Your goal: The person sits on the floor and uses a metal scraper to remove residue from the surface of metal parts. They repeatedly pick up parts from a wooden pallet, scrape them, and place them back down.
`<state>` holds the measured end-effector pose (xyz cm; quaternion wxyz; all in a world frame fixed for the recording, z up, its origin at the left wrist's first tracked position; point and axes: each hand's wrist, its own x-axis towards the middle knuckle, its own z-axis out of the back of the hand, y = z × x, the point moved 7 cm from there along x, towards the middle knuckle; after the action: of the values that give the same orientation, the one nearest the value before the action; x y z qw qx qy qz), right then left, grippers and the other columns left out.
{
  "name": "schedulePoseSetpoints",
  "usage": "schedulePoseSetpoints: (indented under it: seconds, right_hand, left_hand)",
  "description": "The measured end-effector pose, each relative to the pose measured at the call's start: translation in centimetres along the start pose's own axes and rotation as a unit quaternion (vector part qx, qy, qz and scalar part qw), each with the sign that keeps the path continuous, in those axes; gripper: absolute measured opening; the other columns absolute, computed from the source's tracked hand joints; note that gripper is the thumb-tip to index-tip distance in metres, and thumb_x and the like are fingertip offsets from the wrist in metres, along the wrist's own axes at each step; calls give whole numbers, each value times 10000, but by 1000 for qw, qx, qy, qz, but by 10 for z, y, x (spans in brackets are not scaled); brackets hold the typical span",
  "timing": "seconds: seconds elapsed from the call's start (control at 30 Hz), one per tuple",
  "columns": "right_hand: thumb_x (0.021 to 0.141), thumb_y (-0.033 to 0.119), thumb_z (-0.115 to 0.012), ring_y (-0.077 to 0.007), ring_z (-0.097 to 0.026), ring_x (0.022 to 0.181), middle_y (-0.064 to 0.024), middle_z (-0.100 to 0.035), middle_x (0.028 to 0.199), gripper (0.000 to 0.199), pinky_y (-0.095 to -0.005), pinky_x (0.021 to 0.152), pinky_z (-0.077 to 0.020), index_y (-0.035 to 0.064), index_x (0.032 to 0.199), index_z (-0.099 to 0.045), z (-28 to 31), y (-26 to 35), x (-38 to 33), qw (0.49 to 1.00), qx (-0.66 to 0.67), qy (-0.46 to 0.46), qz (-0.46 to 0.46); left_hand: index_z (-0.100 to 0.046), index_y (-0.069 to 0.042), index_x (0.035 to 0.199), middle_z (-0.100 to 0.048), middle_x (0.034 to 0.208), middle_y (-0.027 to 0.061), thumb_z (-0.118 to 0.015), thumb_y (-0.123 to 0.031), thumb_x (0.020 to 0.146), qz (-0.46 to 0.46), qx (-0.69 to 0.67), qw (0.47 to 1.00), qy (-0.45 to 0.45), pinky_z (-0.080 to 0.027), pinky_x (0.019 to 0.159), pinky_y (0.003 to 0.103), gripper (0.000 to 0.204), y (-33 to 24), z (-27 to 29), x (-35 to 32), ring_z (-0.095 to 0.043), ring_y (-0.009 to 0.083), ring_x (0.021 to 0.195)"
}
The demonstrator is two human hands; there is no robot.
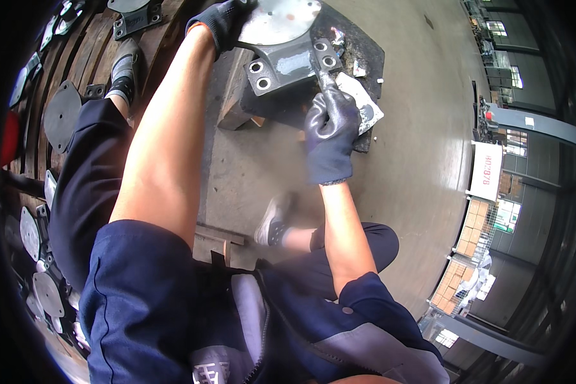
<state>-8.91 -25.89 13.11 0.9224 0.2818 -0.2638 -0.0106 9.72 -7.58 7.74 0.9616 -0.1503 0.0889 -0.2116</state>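
The grey metal casting [281, 45], a part with a round disc section and a flange bearing four bolt holes, lies on the dark work block [365, 57] that rests on the concrete floor [416, 160]. The left hand [221, 22], in a dark glove, is closed over the rim of the casting's disc at the side farthest from the flange, holding the part against the block. The right hand [329, 137], also gloved, is clenched around a slim tool [326, 82]; the tool's tip meets the flange edge of the casting, just beside the nearer pair of bolt holes. The exact type of tool cannot be determined because the fist covers most of it. A pale flat piece [368, 105] lies on the block on the right-hand side of the casting, partly under the right hand. A wooden beam [233, 102] stands against the block's near-left edge, below the casting. Well away from the casting, to its left, similar round plate parts [61, 115] lie on curved wooden slats [93, 45]. The person's two shoes are planted on the near side of the block, one to the left by the slats [125, 67] and one nearer the body [272, 221].
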Motion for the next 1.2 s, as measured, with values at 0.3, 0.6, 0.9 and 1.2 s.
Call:
schedulePoseSetpoints:
  seconds: [0.3,0.6,0.9,1.2]
  right_hand:
    - [787,10,-545,-221,-555,602,-116,-561,682,69,-303,563,-435,-22,765,-602,-6,-11,-7,995,90,-28,-45]
    - [830,54,-578,-188,-597,619,-109,-615,713,94,-306,543,-438,-10,788,-632,1,29,-6,999,-48,21,8]
    - [799,79,-617,-168,-596,588,-28,-598,703,259,-296,520,-438,108,1046,-689,-20,24,-14,960,-243,140,15]
    - [733,-83,-437,-173,-579,643,-98,-601,759,454,-264,609,-466,9,1136,-624,13,10,-18,997,76,18,21]
  left_hand:
    - [-270,84,1338,-590,1167,150,-615,-376,832,-82,137,987,-7,-491,887,309,766,2,-18,10,-586,242,1079]
    - [-292,76,1338,-589,1174,156,-645,-425,810,-100,145,984,-17,-490,890,308,808,-2,-12,2,-577,245,1095]
    - [-300,64,1340,-601,1159,148,-682,-436,780,-71,111,991,17,-497,887,312,842,-13,6,-8,-586,247,1083]
    - [-374,38,1259,-608,1076,133,-656,-472,797,-60,62,996,8,-481,824,308,744,-12,8,-9,-576,223,990]
